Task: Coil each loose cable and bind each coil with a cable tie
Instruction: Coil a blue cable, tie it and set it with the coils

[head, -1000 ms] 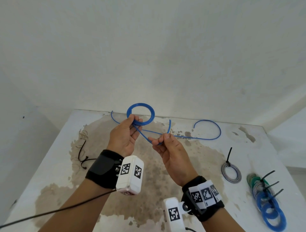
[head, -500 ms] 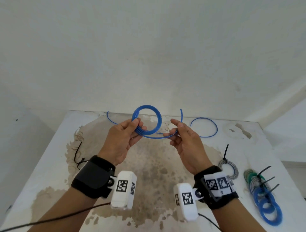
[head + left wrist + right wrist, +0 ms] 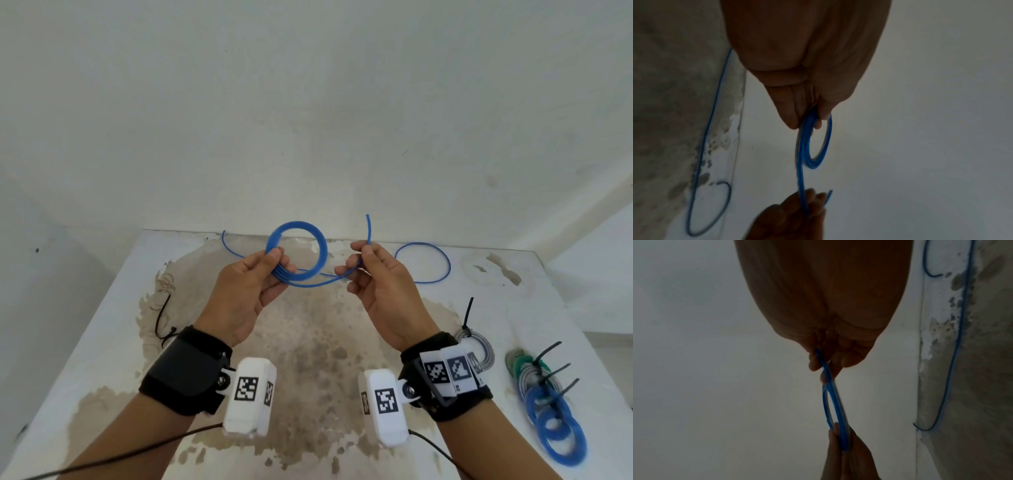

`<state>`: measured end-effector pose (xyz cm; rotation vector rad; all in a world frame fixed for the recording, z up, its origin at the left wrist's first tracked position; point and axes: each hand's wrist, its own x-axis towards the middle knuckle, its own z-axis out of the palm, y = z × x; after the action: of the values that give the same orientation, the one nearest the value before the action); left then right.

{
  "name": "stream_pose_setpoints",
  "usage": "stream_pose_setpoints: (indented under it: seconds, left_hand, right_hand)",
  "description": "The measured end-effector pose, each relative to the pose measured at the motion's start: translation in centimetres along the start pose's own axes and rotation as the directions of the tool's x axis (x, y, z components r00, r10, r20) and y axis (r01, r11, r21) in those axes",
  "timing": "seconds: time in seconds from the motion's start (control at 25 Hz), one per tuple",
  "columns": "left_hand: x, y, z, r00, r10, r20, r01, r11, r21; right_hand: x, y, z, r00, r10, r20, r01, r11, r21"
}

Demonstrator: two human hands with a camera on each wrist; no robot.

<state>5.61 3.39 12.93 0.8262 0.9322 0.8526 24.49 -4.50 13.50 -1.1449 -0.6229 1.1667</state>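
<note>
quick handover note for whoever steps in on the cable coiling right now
Left hand pinches the blue coil above the table. Right hand pinches its free tail, nearly wound in.
Done: tied coils at the right edge, plus a grey tied coil.
Left: finish this coil and tie it; loose black ties lie at left. Another blue cable lies loose behind.

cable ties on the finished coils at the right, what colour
Black cable ties, seen best in the head view.
</note>
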Motion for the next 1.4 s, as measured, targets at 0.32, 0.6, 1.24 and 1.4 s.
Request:
stream_pose_setpoints:
  seconds: [0.32,0.6,1.24,1.4]
  left_hand:
    - [1.6,1.1,-0.3,0.988,-0.020,-0.152,-0.016,0.973,-0.229]
    - [-0.4,0.3,0.3,0.989,-0.018,0.143,-0.013,0.977,0.212]
    - [0.5,0.3,-0.5,0.996,-0.062,0.063,0.064,0.998,-0.017]
    - [1.8,0.0,-0.4,0.996,-0.075,-0.054,0.059,0.965,-0.256]
  right_hand:
    - [-2.7,2.1,0.9,0.990,0.088,0.107,-0.093,0.995,0.047]
    - [0.2,-0.5,-1.2,0.992,-0.039,-0.119,0.020,0.988,-0.152]
    - [0.2,-0.5,-0.2,0.996,0.072,0.049,-0.077,0.991,0.113]
    - [-1.4,0.4,1.1,0.983,0.068,0.173,-0.113,0.958,0.262]
